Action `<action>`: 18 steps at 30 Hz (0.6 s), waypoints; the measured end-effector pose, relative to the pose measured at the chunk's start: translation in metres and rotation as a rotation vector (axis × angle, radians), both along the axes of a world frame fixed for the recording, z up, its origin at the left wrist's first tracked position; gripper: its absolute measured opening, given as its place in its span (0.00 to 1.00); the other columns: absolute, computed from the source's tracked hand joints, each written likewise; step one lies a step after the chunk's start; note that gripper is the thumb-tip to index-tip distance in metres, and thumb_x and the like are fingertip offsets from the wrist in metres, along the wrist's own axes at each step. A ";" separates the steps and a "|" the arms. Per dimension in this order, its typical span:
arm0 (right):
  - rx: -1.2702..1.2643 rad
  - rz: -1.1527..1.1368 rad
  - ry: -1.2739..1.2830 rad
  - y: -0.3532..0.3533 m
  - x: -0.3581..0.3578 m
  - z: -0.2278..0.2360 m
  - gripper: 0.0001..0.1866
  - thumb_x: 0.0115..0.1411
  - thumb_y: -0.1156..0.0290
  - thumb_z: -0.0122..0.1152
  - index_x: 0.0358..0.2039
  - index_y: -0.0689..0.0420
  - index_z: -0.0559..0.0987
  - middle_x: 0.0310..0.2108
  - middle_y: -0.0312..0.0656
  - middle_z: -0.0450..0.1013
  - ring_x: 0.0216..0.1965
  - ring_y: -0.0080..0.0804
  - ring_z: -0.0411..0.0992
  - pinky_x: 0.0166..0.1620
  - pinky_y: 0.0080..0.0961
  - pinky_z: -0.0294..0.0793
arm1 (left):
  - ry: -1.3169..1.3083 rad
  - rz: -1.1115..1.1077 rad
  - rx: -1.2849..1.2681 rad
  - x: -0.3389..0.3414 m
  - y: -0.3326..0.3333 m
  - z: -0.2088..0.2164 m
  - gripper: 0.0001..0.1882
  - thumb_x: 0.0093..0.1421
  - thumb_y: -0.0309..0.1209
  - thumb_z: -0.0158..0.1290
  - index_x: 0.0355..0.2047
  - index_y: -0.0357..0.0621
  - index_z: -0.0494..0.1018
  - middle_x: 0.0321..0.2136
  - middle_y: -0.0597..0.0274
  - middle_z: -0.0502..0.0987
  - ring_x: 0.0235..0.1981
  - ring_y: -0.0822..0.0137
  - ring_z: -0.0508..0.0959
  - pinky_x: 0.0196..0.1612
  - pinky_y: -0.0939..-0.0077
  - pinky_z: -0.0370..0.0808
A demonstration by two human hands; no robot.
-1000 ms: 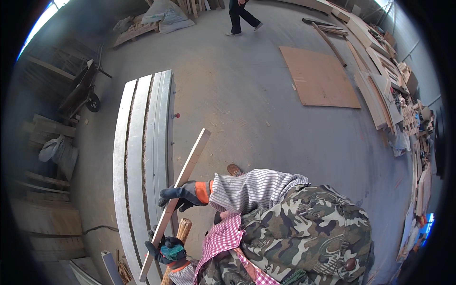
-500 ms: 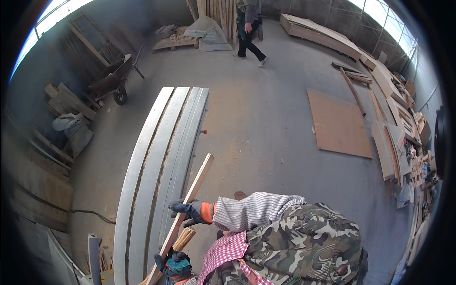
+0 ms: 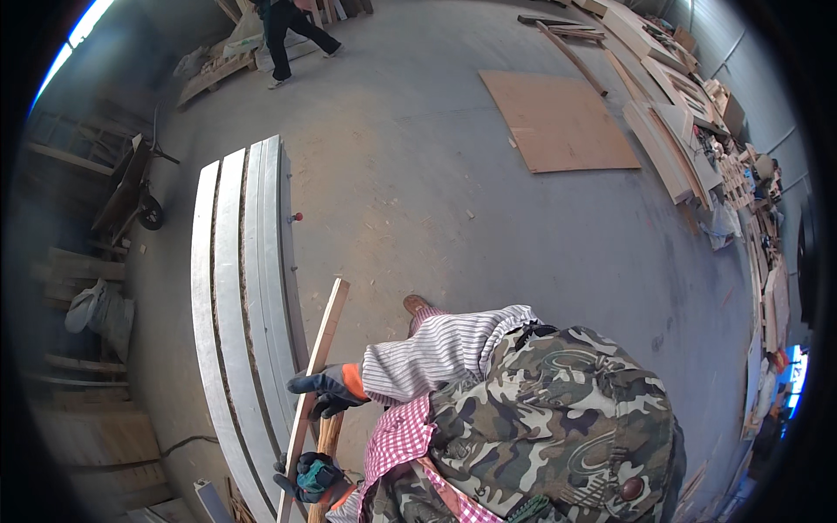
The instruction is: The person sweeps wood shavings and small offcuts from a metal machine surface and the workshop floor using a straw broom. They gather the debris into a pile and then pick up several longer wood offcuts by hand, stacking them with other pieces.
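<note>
Walker [image 3: 286, 39]: now farther left, beside the pallet [image 3: 212, 80]. Strip [image 3: 326, 327]: clasped by left hand [image 3: 310, 478] and right hand [image 3: 335, 389], along the bench [image 3: 228, 261]'s right edge — a slackened grip could knock its far end against metal.

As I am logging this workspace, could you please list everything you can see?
Wooden strip: 1, pale brown, lower centre
Rough wood: count unclear, brown, right of the strip
Metal bench: 1, silver-grey, left of centre
Knob: 1, red, bench's right side
Flat panel: 1, brown, upper right
Stacked boards: many, mostly tan, side edges
Wheelbarrow: 1, dark, left
Bags: several, pale, left, top and right
Cable: 1, dark, lower left
Other person: 1, dark trousers, top
Camouflage garment: 1, green-brown, lower right
Checked cloth: 1, pink-white, lower centre
Striped sleeves: 2, grey-white, lower centre
Shoe: 1, brown, centre
Right hand: 1, dark-and-orange glove, gripping the strip
Left hand: 1, dark-green glove, gripping the strip lower down
</note>
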State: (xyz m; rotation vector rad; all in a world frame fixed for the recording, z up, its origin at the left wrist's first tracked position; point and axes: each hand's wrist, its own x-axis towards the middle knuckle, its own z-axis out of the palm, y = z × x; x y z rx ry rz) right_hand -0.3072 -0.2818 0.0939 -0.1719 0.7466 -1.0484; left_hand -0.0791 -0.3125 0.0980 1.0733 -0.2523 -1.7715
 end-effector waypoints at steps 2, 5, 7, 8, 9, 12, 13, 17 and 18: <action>-0.190 -0.050 -0.152 0.004 -0.003 0.004 0.34 0.45 0.47 0.61 0.49 0.53 0.68 0.43 0.46 0.68 0.40 0.37 0.70 0.40 0.30 0.72 | 0.021 -0.068 -0.071 0.001 -0.005 -0.003 0.24 0.52 0.46 0.51 0.41 0.40 0.67 0.22 0.63 0.69 0.13 0.76 0.62 0.17 0.86 0.62; -0.345 0.026 -0.151 0.010 -0.006 0.011 0.37 0.47 0.56 0.62 0.57 0.32 0.56 0.53 0.43 0.59 0.43 0.43 0.68 0.43 0.39 0.71 | 0.021 -0.093 -0.108 0.001 -0.007 -0.006 0.22 0.53 0.46 0.51 0.40 0.40 0.69 0.21 0.63 0.70 0.14 0.75 0.63 0.18 0.85 0.62; -0.304 0.078 -0.078 0.012 -0.005 0.017 0.37 0.47 0.56 0.62 0.57 0.35 0.57 0.52 0.44 0.59 0.44 0.44 0.67 0.44 0.40 0.70 | 0.037 -0.096 -0.119 -0.001 -0.002 -0.006 0.21 0.53 0.45 0.51 0.39 0.41 0.69 0.21 0.64 0.71 0.14 0.75 0.63 0.19 0.85 0.63; -0.281 0.093 -0.035 0.012 -0.004 0.019 0.37 0.47 0.57 0.63 0.57 0.36 0.57 0.52 0.44 0.60 0.44 0.44 0.67 0.44 0.40 0.70 | 0.057 -0.093 -0.133 -0.003 0.002 -0.003 0.20 0.53 0.45 0.51 0.38 0.41 0.70 0.21 0.64 0.72 0.15 0.74 0.63 0.19 0.85 0.63; -0.268 0.073 -0.061 0.012 -0.003 0.021 0.35 0.48 0.59 0.62 0.56 0.38 0.58 0.46 0.43 0.66 0.42 0.37 0.69 0.43 0.37 0.71 | 0.055 -0.064 -0.157 -0.006 0.006 -0.002 0.20 0.53 0.44 0.51 0.38 0.41 0.70 0.21 0.64 0.72 0.15 0.74 0.64 0.19 0.84 0.63; -0.110 -0.018 -0.113 0.009 -0.001 0.024 0.30 0.46 0.58 0.63 0.50 0.46 0.65 0.39 0.41 0.71 0.37 0.32 0.71 0.38 0.27 0.74 | -0.402 0.177 -0.243 -0.031 0.029 0.009 0.22 0.55 0.47 0.47 0.38 0.39 0.70 0.21 0.63 0.73 0.15 0.74 0.64 0.20 0.83 0.64; -0.030 -0.039 -0.113 0.007 0.000 0.024 0.27 0.47 0.58 0.63 0.48 0.48 0.67 0.39 0.40 0.71 0.36 0.30 0.72 0.36 0.24 0.74 | -0.217 0.016 -0.158 -0.031 0.032 0.018 0.23 0.56 0.47 0.46 0.39 0.39 0.70 0.24 0.62 0.73 0.14 0.74 0.64 0.20 0.83 0.65; -0.066 -0.100 0.048 -0.002 -0.007 0.026 0.17 0.51 0.60 0.59 0.38 0.57 0.72 0.35 0.40 0.73 0.31 0.30 0.73 0.31 0.20 0.75 | -0.150 -0.344 -0.118 -0.024 0.052 0.035 0.25 0.57 0.48 0.42 0.44 0.41 0.67 0.29 0.58 0.73 0.13 0.72 0.68 0.17 0.81 0.67; -0.064 -0.168 -0.063 -0.006 -0.012 0.028 0.14 0.52 0.61 0.57 0.35 0.56 0.73 0.35 0.42 0.73 0.31 0.31 0.73 0.31 0.21 0.75 | -0.202 -0.334 -0.075 -0.015 0.055 0.035 0.24 0.57 0.47 0.42 0.46 0.41 0.66 0.28 0.57 0.74 0.13 0.72 0.67 0.16 0.81 0.67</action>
